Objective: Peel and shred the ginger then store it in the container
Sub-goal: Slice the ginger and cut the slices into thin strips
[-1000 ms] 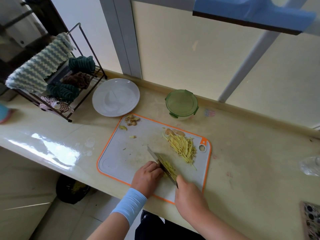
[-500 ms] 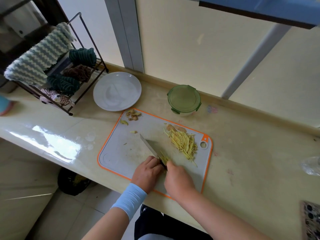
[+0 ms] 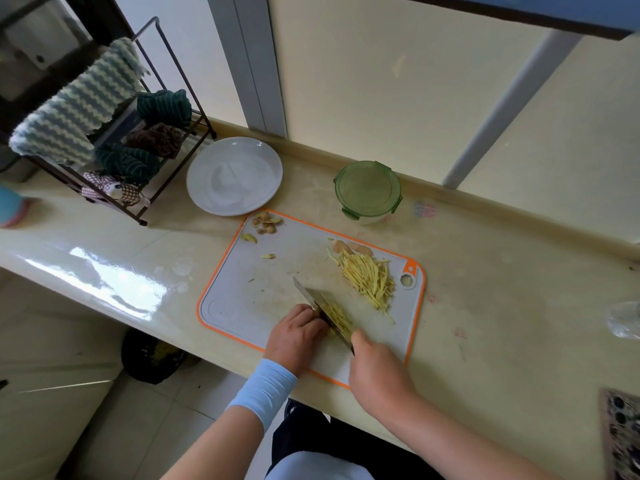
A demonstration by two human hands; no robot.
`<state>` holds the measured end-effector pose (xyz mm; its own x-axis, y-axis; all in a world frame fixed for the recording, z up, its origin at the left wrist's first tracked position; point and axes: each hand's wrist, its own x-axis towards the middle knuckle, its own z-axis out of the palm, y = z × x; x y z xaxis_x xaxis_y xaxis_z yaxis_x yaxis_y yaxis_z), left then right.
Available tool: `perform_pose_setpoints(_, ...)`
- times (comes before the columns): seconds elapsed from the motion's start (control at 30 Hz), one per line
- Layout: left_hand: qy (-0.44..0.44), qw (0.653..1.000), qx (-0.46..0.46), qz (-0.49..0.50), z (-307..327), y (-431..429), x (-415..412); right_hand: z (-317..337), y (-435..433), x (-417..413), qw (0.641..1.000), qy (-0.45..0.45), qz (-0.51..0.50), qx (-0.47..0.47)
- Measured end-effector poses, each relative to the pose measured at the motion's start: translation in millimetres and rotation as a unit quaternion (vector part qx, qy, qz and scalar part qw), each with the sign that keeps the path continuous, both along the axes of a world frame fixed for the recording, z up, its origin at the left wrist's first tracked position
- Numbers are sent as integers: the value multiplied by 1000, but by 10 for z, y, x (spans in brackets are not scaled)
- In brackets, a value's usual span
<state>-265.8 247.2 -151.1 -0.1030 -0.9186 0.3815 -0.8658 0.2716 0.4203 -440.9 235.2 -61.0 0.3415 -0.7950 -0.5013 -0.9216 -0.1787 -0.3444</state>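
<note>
A grey cutting board (image 3: 242, 299) with an orange rim lies on the counter. A heap of yellow ginger shreds (image 3: 367, 277) sits at its far right, with two unshredded ginger bits (image 3: 349, 247) behind it. My right hand (image 3: 375, 367) grips the handle of a knife (image 3: 320, 304), whose blade carries ginger strips (image 3: 337, 315). My left hand (image 3: 294, 336), fingers curled, presses against the blade's left side over ginger hidden beneath it. The round container (image 3: 367, 189) with a green lid stands closed behind the board.
Ginger peel scraps (image 3: 266, 223) lie at the board's far left corner. A white plate (image 3: 234, 175) sits behind them. A wire rack (image 3: 104, 133) with cloths stands far left. A clear bottle (image 3: 625, 320) lies at the right edge. A dark bin (image 3: 152, 356) is below the counter.
The knife first moved toward the far left with my right hand beside the left, then came back toward me. My left hand stayed in place.
</note>
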Motion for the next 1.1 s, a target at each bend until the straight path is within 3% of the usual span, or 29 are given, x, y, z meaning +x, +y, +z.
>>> perform_pose_setpoints(0.3,8,1000,16,7,10,-8,-11,-34,-277,398,1000,-11,-6,7)
perform_pose_setpoints(0.67,18,1000,11,2,21,17,14,2,-39,14,1000,-5,10,-2)
perform_pose_setpoints(1.1,3,1000,24,10,4,45,11,17,-235,378,1000,4,10,19)
